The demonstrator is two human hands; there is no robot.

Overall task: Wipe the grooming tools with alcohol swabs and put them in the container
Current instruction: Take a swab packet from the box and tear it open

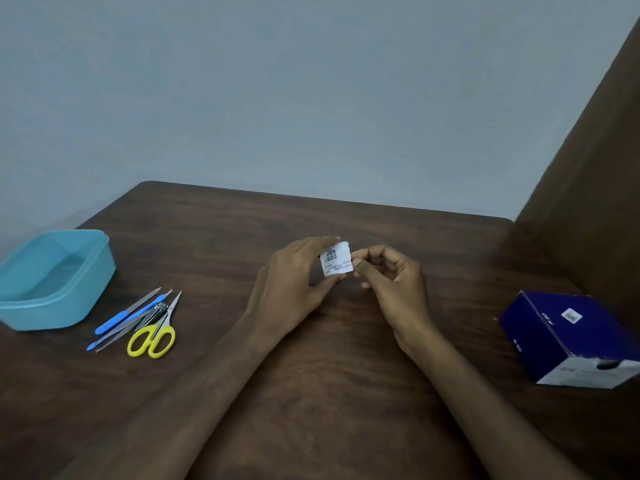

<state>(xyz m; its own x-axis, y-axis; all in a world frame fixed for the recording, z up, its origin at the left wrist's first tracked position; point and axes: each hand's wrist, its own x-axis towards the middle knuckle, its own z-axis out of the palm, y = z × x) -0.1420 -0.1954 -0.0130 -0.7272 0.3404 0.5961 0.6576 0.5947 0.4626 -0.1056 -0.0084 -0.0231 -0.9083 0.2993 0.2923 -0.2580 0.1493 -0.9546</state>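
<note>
A small white swab packet (335, 262) — its dark print too blurred to be read — is pinched by the left hand (298, 289). Its right edge is gripped by the right hand (391, 282).

We pinch a white swab packet (336, 259) between left hand (300, 276) and right hand (389, 282) above the wooden table (332, 375), grooming tools (145, 322) beside a blue container (52, 282).

Both your bare forearms reach forward and converge at the middle. Your left hand (294, 282) is raised with thumb and fingers pinching a small white packet (336, 259) by its left side. Your right hand (391, 282) curls loosely, its thumb and forefinger tips meeting at the packet's right edge.
</note>
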